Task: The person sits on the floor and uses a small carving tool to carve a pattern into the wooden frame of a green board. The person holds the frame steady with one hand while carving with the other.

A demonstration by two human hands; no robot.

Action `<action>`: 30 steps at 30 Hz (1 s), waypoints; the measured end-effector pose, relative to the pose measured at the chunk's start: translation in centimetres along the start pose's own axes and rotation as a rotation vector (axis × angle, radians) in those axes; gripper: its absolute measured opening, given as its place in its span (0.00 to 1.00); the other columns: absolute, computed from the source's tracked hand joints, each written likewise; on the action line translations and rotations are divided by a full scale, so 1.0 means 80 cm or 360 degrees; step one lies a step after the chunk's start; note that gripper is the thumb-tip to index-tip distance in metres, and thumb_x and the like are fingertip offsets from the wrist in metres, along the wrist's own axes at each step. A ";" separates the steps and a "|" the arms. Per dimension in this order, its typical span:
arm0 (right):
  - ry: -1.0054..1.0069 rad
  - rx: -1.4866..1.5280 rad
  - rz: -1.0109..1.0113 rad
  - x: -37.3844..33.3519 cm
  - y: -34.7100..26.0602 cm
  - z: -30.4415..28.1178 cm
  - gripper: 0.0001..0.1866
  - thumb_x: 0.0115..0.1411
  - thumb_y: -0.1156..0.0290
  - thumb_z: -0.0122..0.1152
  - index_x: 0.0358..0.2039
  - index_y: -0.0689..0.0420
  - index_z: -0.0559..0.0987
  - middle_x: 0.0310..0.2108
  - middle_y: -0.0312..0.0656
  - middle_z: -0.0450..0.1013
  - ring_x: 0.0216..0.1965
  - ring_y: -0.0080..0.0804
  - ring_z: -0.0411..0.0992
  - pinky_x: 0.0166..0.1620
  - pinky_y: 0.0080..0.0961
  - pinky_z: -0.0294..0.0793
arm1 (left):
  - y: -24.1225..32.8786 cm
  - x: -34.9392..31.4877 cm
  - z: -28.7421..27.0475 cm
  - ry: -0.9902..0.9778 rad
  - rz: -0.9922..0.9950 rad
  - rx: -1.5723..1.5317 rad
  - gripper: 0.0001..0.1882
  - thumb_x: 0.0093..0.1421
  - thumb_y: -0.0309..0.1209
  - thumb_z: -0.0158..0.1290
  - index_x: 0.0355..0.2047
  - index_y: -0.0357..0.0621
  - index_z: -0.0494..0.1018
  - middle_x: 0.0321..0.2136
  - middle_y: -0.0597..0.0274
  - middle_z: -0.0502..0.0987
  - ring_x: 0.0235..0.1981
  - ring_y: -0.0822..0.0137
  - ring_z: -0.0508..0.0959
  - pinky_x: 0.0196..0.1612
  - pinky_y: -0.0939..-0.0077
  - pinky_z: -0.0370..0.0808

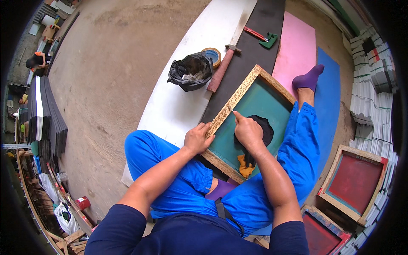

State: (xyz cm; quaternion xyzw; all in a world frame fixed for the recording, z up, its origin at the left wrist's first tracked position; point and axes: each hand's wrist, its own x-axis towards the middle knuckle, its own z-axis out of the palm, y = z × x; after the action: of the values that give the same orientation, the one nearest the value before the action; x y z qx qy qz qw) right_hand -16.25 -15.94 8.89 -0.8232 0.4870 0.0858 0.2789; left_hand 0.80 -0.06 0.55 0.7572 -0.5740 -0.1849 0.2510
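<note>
A screen-printing frame (225, 114) with a pale, dark-flecked wooden border and green mesh (262, 100) lies tilted between my legs. My left hand (197, 138) is closed over the frame's left border near its lower corner. My right hand (248, 131), in a fist over the mesh, grips a thin metal tool (230, 109); its tip meets the left border, and the rest is hidden in my fingers. Partly behind my right hand and forearm, a black cloth (267, 127) rests on the mesh. Near the lower corner is a yellow cloth (245, 166).
Beyond the frame are a hammer (222, 70), a tape roll (213, 55), a black plastic bag (191, 70) and a red cutter (255, 34) beside a green object (268, 41). Red-meshed frames (355, 180) and stacked white sheets (364, 102) stand right. Another person (39, 61) is far left.
</note>
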 end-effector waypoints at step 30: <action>0.0023 0.1139 -0.0314 0.049 0.098 0.084 0.21 0.72 0.59 0.58 0.64 0.40 0.79 0.48 0.60 0.81 0.53 0.59 0.79 0.57 0.45 0.78 | 0.000 0.000 0.003 -0.0039 -0.0030 0.0067 0.29 0.60 0.47 0.63 0.58 0.45 0.78 0.42 0.57 0.80 0.41 0.51 0.84 0.45 0.58 0.82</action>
State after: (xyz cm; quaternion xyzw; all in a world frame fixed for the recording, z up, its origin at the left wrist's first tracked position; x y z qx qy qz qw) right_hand -20.06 -18.13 -1.29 -0.7172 0.4063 -0.1231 0.5526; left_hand 0.66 -0.07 0.37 0.7654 -0.5735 -0.1844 0.2263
